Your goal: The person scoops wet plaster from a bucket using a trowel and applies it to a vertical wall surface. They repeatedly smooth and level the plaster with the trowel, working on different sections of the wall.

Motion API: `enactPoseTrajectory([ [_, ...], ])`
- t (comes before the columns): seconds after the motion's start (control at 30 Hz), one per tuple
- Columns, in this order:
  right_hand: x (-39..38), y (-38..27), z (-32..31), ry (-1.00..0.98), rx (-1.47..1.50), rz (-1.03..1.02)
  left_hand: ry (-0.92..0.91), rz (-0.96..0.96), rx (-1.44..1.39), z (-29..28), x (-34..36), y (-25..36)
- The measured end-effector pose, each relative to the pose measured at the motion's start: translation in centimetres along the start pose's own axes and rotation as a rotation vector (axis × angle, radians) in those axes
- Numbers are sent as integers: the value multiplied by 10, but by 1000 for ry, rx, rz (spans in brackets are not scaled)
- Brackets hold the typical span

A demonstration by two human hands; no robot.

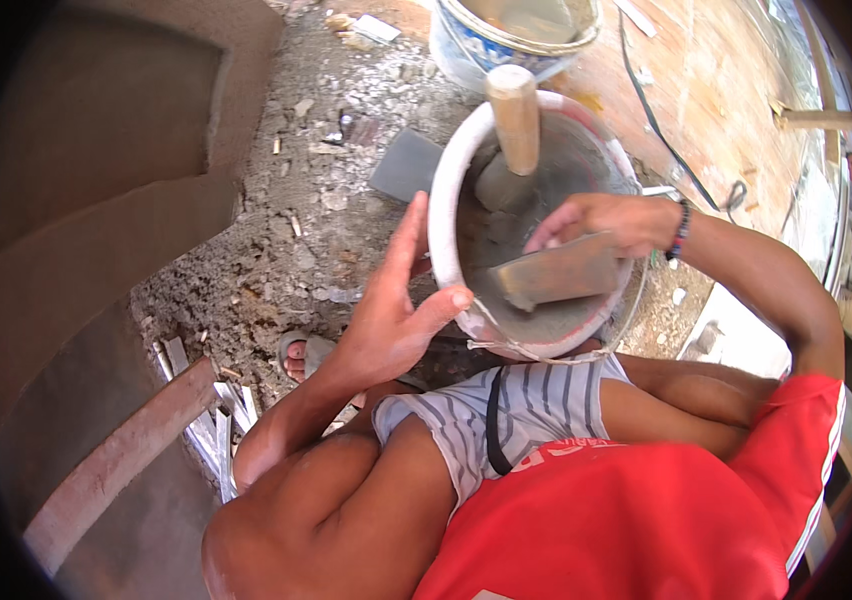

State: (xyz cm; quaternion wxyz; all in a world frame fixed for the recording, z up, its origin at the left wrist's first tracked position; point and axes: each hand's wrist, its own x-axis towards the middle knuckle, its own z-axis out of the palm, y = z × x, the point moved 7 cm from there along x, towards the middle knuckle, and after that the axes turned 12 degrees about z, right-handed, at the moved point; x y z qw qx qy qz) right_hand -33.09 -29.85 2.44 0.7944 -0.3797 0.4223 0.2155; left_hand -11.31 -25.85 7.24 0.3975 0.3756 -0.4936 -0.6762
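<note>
A round bucket [451,240] with a pale, smeared rim stands between my legs, with wet grey mortar [556,215] inside. My left hand [396,300] is at its left side, fingers stretched along the outer wall and thumb at the rim. Inside the bucket, my right hand [601,225] is closed on a flat rectangular scraper blade [561,272], slightly blurred, with mortar at its lower end. A thick wooden handle [516,120] sticks up at the bucket's far side; its lower end is in the mortar.
Behind stands a second bucket [456,50] with greyish contents. A dark flat plate [406,163] lies left of my bucket. Rubble [296,240] covers the ground. A black cable [661,130] runs at right. Wooden board [116,460] and metal strips [224,450] lie at left.
</note>
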Motion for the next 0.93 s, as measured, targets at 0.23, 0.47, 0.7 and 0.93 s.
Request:
enactPoseTrajectory([
  [0.23,-83,-95,24,57,190,-114,16,-87,147,-31,-29,-15],
  [0.47,-32,-161,136,-104,578,-347,-86,-144,449,-67,-76,-59],
  [0.7,86,-184,191,-265,1091,-631,-44,-153,475,-74,-118,-63],
  [0.93,251,-175,153,-417,1136,-537,88,-158,556,-75,-140,-66],
])
